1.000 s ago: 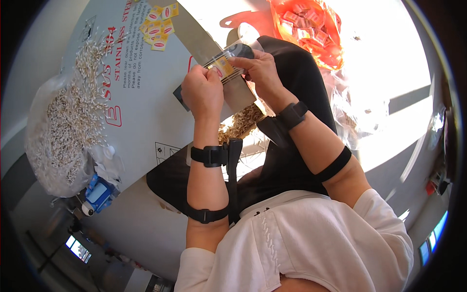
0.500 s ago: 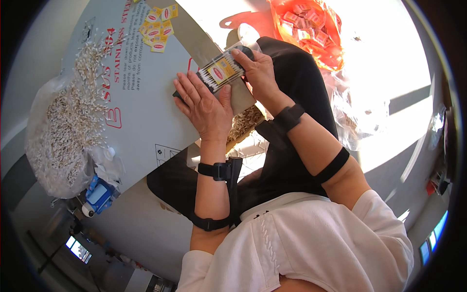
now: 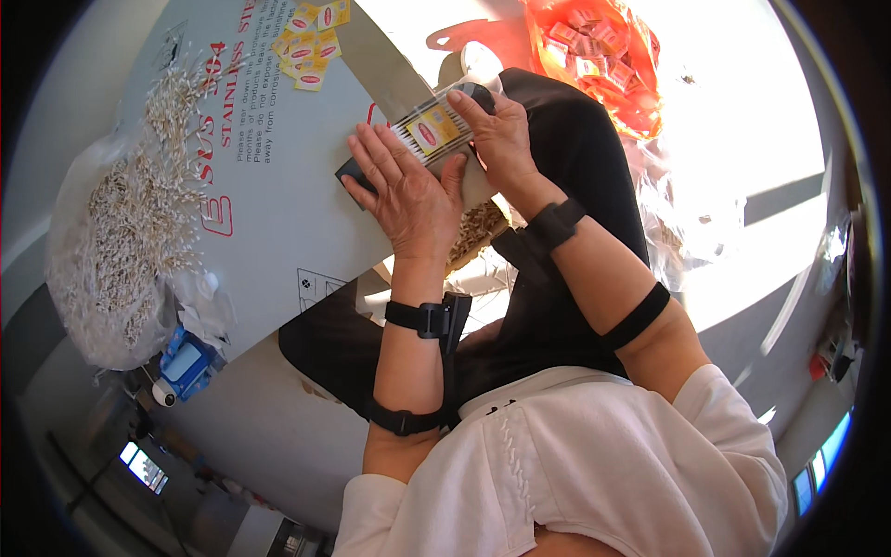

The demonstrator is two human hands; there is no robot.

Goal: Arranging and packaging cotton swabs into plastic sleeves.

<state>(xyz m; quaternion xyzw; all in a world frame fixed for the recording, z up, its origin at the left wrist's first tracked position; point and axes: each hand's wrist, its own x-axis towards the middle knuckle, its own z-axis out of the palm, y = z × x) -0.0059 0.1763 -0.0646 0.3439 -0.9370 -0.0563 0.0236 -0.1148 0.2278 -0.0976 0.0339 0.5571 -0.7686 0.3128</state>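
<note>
A flat clear case [image 3: 458,147] with dark ends lies at a slant over the table edge. Inside it is a row of white cotton swabs [image 3: 408,137], with a yellow card [image 3: 433,128] bearing a red oval on top. Flat across the case's left part rests my left hand [image 3: 408,200], fingers stretched out, thumb apart by the card's near side. My right hand [image 3: 504,144] grips the right end, thumb on top; its other fingers are partly hidden beneath.
Loose swabs [image 3: 130,246] spill from a clear bag on the table's left. Several yellow cards [image 3: 309,46] lie at the far edge. An orange bag [image 3: 594,56] of small packets stands far right. Below my hands is a box of swabs [image 3: 478,230]. A blue pack [image 3: 188,360] sits lower left.
My left hand has slid a little to the right along the case, closer to the card, its thumb lifting outward. My right hand keeps its grip on the end.
</note>
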